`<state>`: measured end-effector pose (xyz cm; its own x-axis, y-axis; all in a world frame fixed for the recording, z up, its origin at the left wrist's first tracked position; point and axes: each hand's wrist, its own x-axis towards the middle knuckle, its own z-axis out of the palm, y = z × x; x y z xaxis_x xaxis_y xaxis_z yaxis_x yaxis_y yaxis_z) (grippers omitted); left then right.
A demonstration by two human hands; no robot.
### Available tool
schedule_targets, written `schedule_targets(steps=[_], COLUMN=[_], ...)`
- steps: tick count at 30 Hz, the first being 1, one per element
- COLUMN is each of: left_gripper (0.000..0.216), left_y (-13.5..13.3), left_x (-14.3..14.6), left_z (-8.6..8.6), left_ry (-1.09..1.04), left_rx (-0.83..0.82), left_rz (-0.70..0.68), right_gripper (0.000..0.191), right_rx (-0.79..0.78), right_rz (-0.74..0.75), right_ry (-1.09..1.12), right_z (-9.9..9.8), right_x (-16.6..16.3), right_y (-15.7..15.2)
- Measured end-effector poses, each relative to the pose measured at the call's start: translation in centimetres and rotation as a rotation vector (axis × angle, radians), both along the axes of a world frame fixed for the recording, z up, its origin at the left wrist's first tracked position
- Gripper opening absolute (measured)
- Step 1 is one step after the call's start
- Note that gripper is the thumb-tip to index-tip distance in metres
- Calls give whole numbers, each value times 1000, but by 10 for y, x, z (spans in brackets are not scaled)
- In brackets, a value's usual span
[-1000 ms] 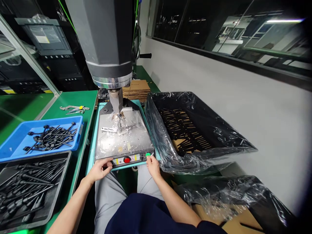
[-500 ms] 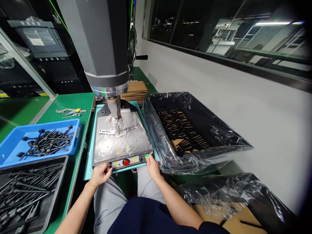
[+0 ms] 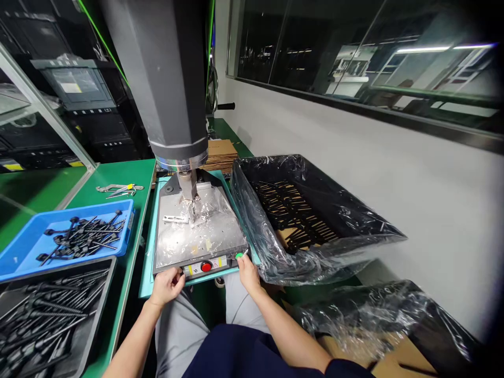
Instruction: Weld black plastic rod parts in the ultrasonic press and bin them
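Observation:
A grey press machine point(image 3: 165, 79) stands over a metal base plate point(image 3: 197, 236) covered with clear film, its horn point(image 3: 188, 185) lowered near a small part. My left hand point(image 3: 167, 286) curls at the front left edge of the base, thumb on the panel. My right hand point(image 3: 247, 270) rests at the front right corner, fingers bent beside the green button point(image 3: 238, 255). A red button point(image 3: 206, 266) sits between the hands. Neither hand visibly holds a loose object.
A blue tray point(image 3: 23, 247) and a black tray point(image 3: 90, 283) of black-headed metal pins lie to the left. A black bin point(image 3: 354, 220) lined with plastic film holds rows of finished pins on the right. Tweezers point(image 3: 118, 189) lie on the green bench.
Both hands stay at the front of the base. The press horn appears to have dropped slightly toward the part; the camera view shifted a little.

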<state>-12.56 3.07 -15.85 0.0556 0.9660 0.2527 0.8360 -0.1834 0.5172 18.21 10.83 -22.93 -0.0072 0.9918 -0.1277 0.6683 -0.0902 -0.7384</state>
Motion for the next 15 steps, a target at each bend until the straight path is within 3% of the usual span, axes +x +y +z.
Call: schedule_targets(steps=[4, 7, 10, 13, 15], left_gripper=[13, 20, 28, 62, 66], left_y=[0, 1, 3, 10, 15], left_x=[1, 7, 25, 49, 64], left_z=[2, 11, 23, 34, 39], left_ry=[8, -107, -515, -1004, -1232], left_rx=[-11, -102, -245, -341, -346], left_rz=[22, 131, 300, 438, 522], right_gripper=[34, 30, 30, 31, 29], right_rx=[5, 26, -39, -293, -445], right_rz=[9, 26, 67, 130, 167], right_ry=[22, 77, 171, 306, 410], right_z=[6, 13, 18, 20, 20], right_x=[1, 4, 5, -4, -14], right_y=[1, 2, 0, -11, -21])
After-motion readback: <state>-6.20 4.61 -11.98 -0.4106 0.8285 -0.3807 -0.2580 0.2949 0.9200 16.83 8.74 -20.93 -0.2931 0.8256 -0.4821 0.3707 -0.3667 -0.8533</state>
